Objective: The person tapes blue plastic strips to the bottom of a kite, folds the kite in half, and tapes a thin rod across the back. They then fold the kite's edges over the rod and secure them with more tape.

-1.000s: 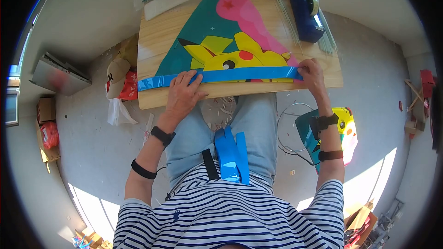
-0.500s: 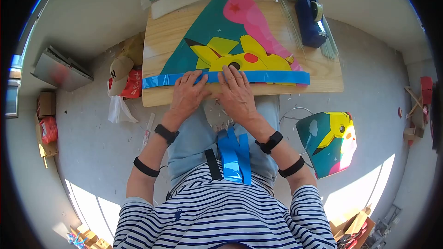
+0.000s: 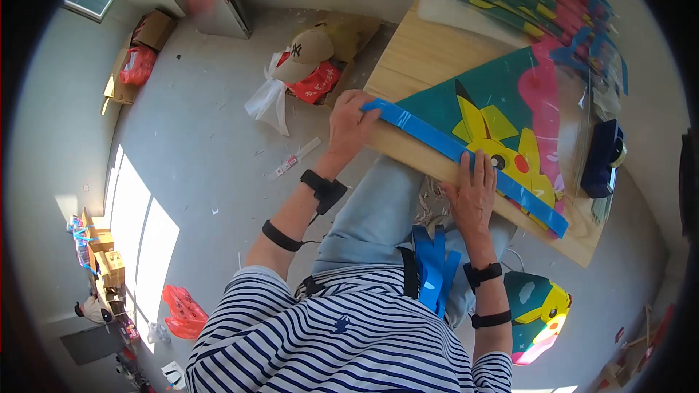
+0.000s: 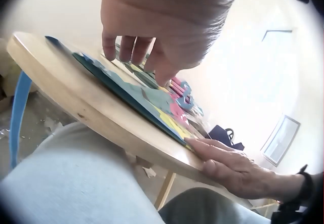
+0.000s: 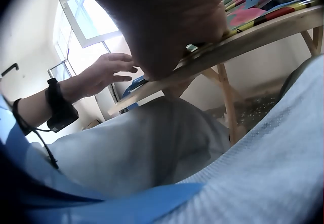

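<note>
Left hand: over the left end of the blue strip. I read the left hand as loose, fingers slightly apart, pointing down above the board in its own wrist view; from here I can't be certain whether the fingertips touch the strip.
Right hand: on the strip, right of its middle. The right hand has its fingers extended and a little spread, resting across the blue; thumb off to the side, toward the near edge of the table.
Blue strip: along the near edge of the printed sheet, slanting across my head view; left end runs past the sheet's corner, right end sits at the opposite corner.
Printed sheet: flat on the wood, green and pink, yellow cartoon figure beside the right hand.
Far side of table: I see a stack of printed pieces; dark blue tape dispenser at the right.
Lap: more blue strips at the waist, over a striped shirt.
Floor: beige cap on a red bag, left; second printed piece, right.
</note>
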`<control>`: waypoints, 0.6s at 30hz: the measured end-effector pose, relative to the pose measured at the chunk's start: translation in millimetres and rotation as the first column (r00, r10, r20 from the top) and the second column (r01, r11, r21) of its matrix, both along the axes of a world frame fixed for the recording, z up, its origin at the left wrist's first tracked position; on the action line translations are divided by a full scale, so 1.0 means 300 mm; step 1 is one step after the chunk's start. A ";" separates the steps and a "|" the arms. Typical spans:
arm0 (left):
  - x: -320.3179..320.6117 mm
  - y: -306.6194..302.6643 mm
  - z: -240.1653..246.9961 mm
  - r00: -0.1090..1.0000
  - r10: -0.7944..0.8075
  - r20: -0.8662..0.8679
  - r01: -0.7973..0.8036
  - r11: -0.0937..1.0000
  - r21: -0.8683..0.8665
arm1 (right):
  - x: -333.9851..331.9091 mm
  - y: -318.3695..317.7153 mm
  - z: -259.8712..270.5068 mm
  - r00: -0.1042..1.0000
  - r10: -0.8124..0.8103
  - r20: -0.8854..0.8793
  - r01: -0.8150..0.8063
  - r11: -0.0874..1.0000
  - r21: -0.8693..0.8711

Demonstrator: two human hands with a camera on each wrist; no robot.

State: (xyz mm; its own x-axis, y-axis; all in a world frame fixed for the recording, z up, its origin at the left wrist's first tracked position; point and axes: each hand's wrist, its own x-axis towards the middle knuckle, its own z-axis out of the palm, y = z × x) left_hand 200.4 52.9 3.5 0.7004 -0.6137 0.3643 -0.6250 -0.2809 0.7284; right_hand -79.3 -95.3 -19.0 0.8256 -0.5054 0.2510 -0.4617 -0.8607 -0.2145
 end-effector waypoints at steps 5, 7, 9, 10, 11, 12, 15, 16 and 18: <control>0.140 0.214 -0.158 0.412 0.205 -0.888 0.011 0.973 0.230 | 0.011 0.006 0.011 0.999 -0.009 -0.034 0.009 1.000 -0.001; 0.119 0.196 -0.204 0.054 0.097 -0.994 0.048 0.994 0.100 | 0.007 0.009 0.013 0.998 -0.014 -0.061 0.013 1.000 -0.023; 0.088 0.128 -0.199 -0.155 -0.150 -0.976 -0.192 0.974 -0.119 | 0.009 0.009 0.014 0.998 -0.013 -0.068 0.012 1.000 -0.018; 0.104 0.114 -0.228 -0.170 -0.152 -0.974 -0.185 0.975 -0.120 | 0.007 0.007 0.017 0.998 -0.004 -0.064 0.003 1.000 -0.011; 0.142 0.095 -0.263 -0.238 -0.276 -0.931 -0.205 0.952 -0.229 | 0.006 0.005 0.019 0.997 -0.012 -0.076 0.011 1.000 -0.015; 0.176 0.082 -0.295 -0.299 -0.391 -0.870 -0.233 0.915 -0.330 | 0.006 0.006 0.020 0.997 -0.008 -0.083 0.006 1.000 -0.019; 0.229 0.044 -0.291 -0.093 -0.438 -0.894 -0.270 0.876 -0.400 | 0.012 0.010 0.022 0.996 -0.011 -0.089 0.009 1.000 -0.020; 0.245 0.039 -0.280 -0.101 -0.437 -0.894 -0.262 0.878 -0.400 | 0.011 0.011 0.022 0.996 -0.011 -0.089 0.009 1.000 -0.014; 0.283 0.046 -0.242 0.056 -0.362 -0.931 -0.442 0.827 -0.348 | 0.009 0.009 0.019 0.996 -0.016 -0.090 0.016 1.000 -0.004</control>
State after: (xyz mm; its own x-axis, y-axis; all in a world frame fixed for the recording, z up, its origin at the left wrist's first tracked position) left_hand 285.3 66.6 -69.0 0.6367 -0.6038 -0.4796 0.7411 0.3075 0.5968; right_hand -76.7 -92.6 -13.3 0.8366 -0.5181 0.1779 -0.4928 -0.8536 -0.1688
